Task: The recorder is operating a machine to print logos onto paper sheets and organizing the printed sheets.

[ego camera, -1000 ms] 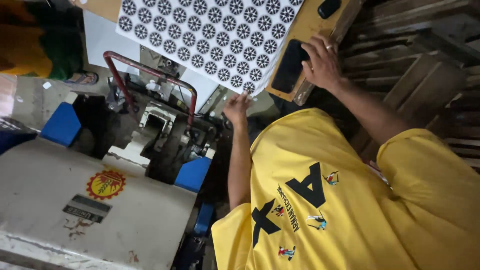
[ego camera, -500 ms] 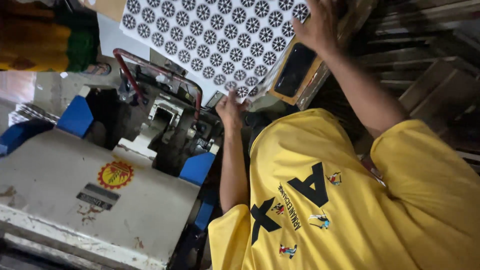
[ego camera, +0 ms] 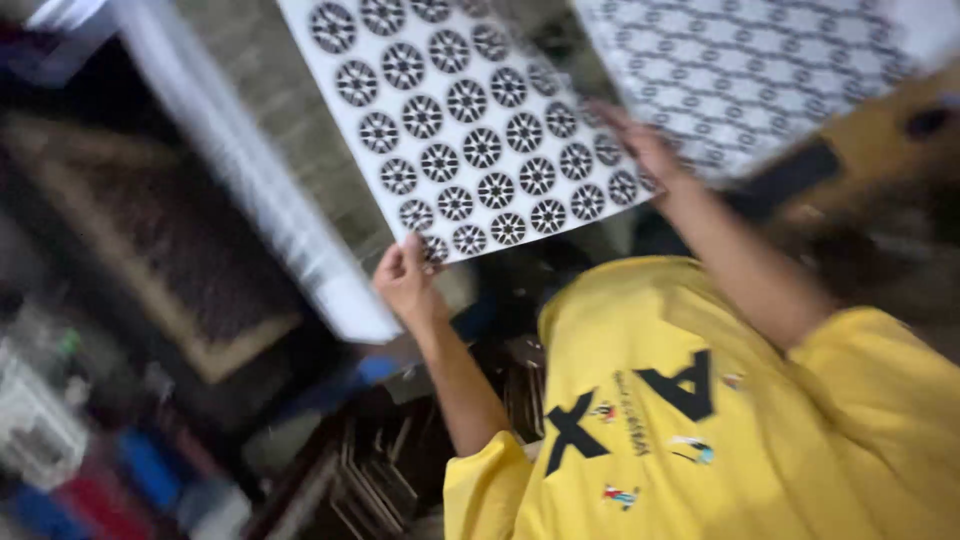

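View: the camera swung; the grey machine with its red handle and blue pads dropped out of sight, and the picture grew blurred.
Patterned sheet [ego camera: 470, 120]: it came up off its earlier resting place and filled the upper middle of the view, tilted.
Left hand [ego camera: 405, 280]: it moved from the sheet's lower edge to pinching its lower corner.
Right hand [ego camera: 640, 145]: it left the dark panel on the wooden board and went to the sheet's right edge, fingers spread.
Second sheet [ego camera: 750, 70]: a finer-patterned sheet came into view at upper right.
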